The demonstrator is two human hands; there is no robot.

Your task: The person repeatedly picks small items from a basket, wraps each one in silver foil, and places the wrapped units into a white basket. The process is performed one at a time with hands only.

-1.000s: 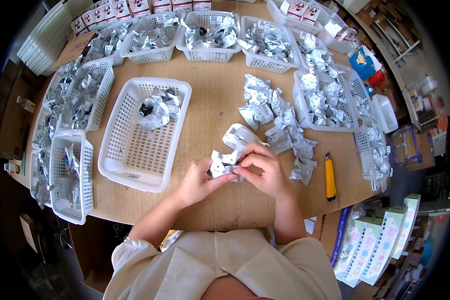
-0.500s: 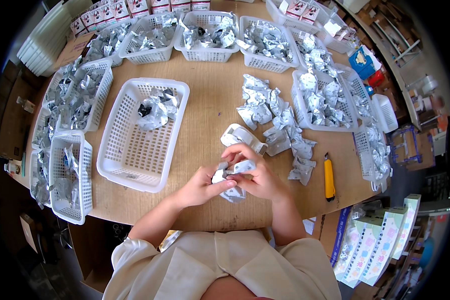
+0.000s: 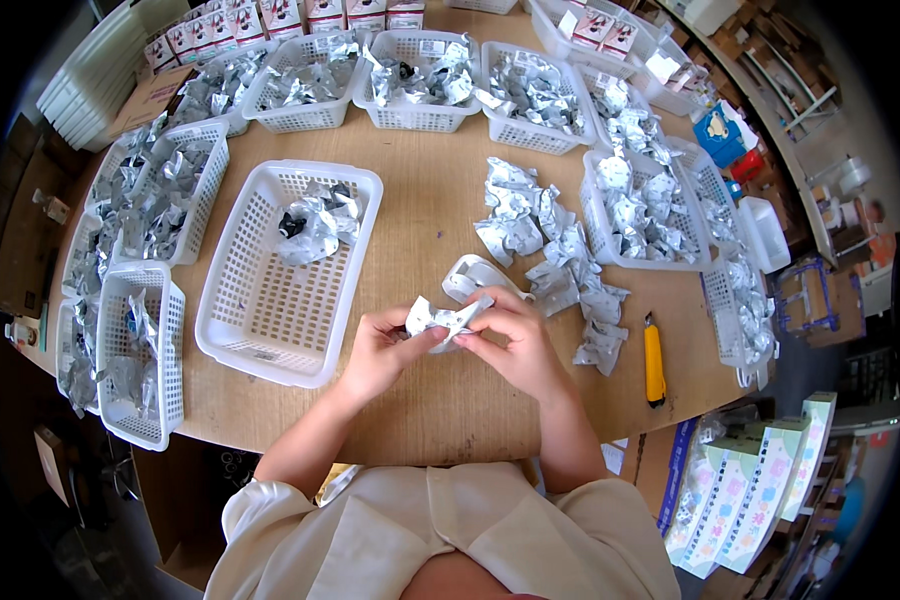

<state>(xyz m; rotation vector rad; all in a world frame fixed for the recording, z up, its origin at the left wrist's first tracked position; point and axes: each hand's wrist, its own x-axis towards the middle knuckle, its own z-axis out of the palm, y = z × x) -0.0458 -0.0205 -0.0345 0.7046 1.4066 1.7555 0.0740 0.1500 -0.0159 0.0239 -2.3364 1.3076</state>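
left hand (image 3: pixel 373 355) and right hand (image 3: pixel 522 345) meet over the near middle of the surface (image 3: pixel 420 210), a crumpled silver foil piece (image 3: pixel 423 316) between them. fingers nearly closed on both, pinching opposite sides of it with thumb and fingertips; likely a two-sided grip because thin foil flops. can't tell what's inside

white plastic piece (image 3: pixel 465 278) lies just beyond the right fingers, partly hidden. loose foil packets (image 3: pixel 567 248) trail along its right, probably there for a short reach. yellow cutter (image 3: pixel 654 362) sits farther right, apart from the foil, so easy to find and not under the forearms. large white basket (image 3: pixel 260 305) is left of the hands, foil and something black at its far end, mesh showing at the near end

room: best lane is the strip of wood between large basket and loose packets, up to the far baskets (image 3: pixel 425 117). near edge runs under the forearms, little slack there; right side is tighter, packets plus white piece crowd that hand
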